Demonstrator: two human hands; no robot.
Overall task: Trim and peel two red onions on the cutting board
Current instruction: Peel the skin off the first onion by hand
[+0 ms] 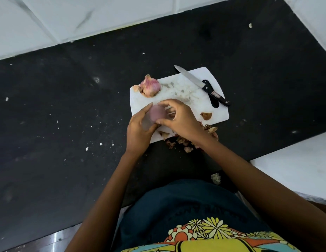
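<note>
Peeled onion [157,113] gripped btwn left hand [140,130] & right hand [180,120], over cutting board [191,88].

Our bare forearms reach forward, converging over work area. Our left hand [140,127] cupped, palm turned inward, thumb and fingers curled in grip. Our right hand [178,118] arched opposite, fingertips pinching toward left hand, nearly touching it, wrist raised.

Single head-worn view, looking steeply down, close over cutting board [193,88], wide-angle
</note>
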